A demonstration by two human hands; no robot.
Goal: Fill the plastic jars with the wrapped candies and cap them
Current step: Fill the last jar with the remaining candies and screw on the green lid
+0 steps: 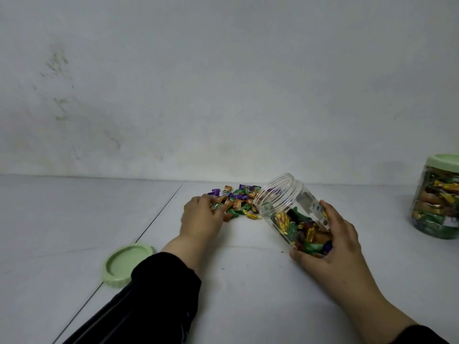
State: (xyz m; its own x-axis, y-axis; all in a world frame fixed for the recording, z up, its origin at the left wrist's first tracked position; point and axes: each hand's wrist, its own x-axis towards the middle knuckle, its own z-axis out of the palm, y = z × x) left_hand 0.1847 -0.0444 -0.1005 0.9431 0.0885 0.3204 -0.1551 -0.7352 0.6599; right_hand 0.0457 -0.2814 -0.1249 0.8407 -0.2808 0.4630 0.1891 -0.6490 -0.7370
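While my right hand (330,240) clamps the tilted jar (293,212), my left hand's (202,217) grip closes on candies (238,199) beside its mouth; gather small handfuls.

Two jars: an open one (293,214), tilted at centre right and partly filled, and a capped full one (437,199) at the far right edge. Two green lids: a loose one (124,265) at near left, the other (444,161) on the capped jar. One pile of candies (238,199) at far centre, too many and too overlapped to count. Two hands: left (201,219), right (332,239).
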